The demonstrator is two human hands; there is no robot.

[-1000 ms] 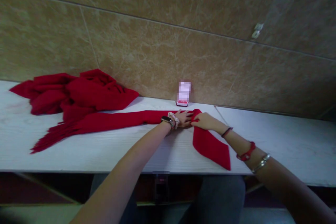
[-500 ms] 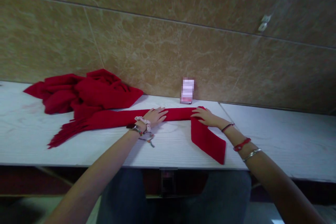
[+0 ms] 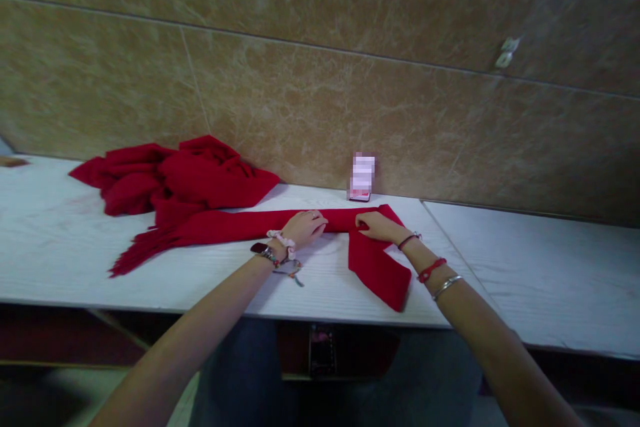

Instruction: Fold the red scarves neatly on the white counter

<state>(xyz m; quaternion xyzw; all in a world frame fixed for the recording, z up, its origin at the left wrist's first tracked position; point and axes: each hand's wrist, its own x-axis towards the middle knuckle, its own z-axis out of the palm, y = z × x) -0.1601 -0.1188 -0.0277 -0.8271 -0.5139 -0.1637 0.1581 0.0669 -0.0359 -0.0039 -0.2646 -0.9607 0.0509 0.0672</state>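
Note:
A red fringed scarf [image 3: 240, 225] lies as a long flat band across the white table, with its fringe at the left. At the right the band turns at a fold, and its end slants toward the front edge. My left hand [image 3: 303, 230] rests on the middle of the band, fingers drawn together and bent against the cloth. At the fold, my right hand [image 3: 377, 225] pinches the cloth between thumb and fingers. A loose heap of red cloth [image 3: 185, 177] sits at the back left, touching the band; whether both are one piece I cannot tell.
Behind the white table [image 3: 525, 267] rises a brown marbled wall [image 3: 300, 107]. A phone-like object [image 3: 362, 177] with a blurred bright face leans on it. Far left lies a small brown object [image 3: 13, 161]. Below the table edge, between my knees, is a dark phone-like object [image 3: 321, 350].
My right hand has gone from lying spread on the fold to pinching it, and the fold has shifted left. My left hand's fingers have curled in. The view has tilted slightly.

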